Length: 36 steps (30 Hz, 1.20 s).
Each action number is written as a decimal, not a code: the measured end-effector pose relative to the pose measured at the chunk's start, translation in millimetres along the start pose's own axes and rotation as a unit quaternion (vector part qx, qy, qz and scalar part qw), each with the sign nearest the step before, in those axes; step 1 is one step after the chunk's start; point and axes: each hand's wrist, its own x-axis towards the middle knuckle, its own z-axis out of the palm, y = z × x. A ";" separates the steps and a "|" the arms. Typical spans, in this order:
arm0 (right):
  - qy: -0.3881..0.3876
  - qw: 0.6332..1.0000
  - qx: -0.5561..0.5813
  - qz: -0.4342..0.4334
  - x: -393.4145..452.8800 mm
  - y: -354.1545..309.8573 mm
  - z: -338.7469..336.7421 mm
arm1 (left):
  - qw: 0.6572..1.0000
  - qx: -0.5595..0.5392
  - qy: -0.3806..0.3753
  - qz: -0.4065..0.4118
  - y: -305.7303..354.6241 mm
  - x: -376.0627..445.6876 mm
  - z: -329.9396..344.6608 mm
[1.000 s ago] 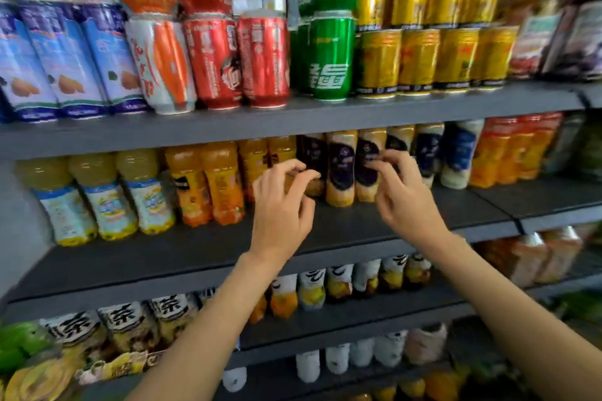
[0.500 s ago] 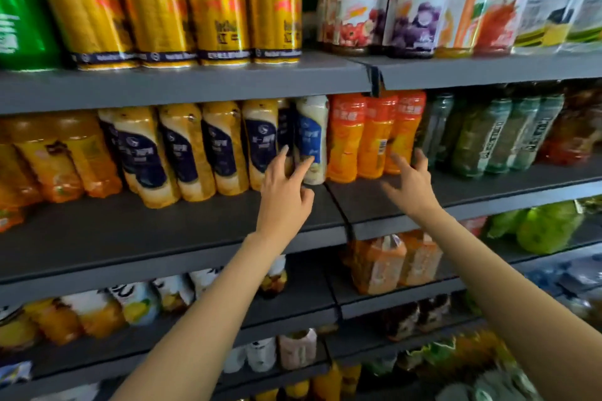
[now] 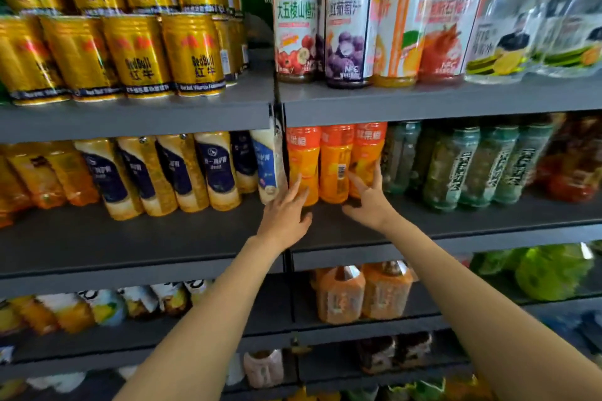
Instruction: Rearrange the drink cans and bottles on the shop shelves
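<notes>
- Reaching up to the grey metal middle shelf, both bare arms end at the row of three orange plastic juice bottles standing at its left end.
- Spread and straight, the fingers of the left hand point up at the leftmost orange bottle; the fingertips lie against its lower part, with nothing gripped.
- Beside it, the right hand has its fingers apart too; its fingertip touches the rightmost orange bottle low down, and its thumb points left under the middle bottle. Whether it presses on the bottle cannot be told.
- Just left of the left hand stands a white plastic bottle with a blue label, then a row of cream-and-yellow bottles with dark blue labels.
- Right of the right hand stand green-tinted bottles with white labels.
- Above the hands, on the top shelf, sit stacked gold drink cans to the left and tall juice bottles with fruit labels to the right.
</notes>
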 end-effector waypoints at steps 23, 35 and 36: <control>0.136 0.962 -0.054 0.231 -64.2 89.3 -115.0 | 0.948 -0.031 0.286 0.138 122.3 -34.0 -10.5; -0.091 0.993 -0.072 0.003 -72.3 162.4 -184.2 | 0.984 -0.030 0.167 0.055 238.4 13.9 41.2; -0.090 0.993 -0.078 -0.021 -78.9 157.2 -196.6 | 0.980 -0.043 0.180 0.073 242.0 8.4 37.2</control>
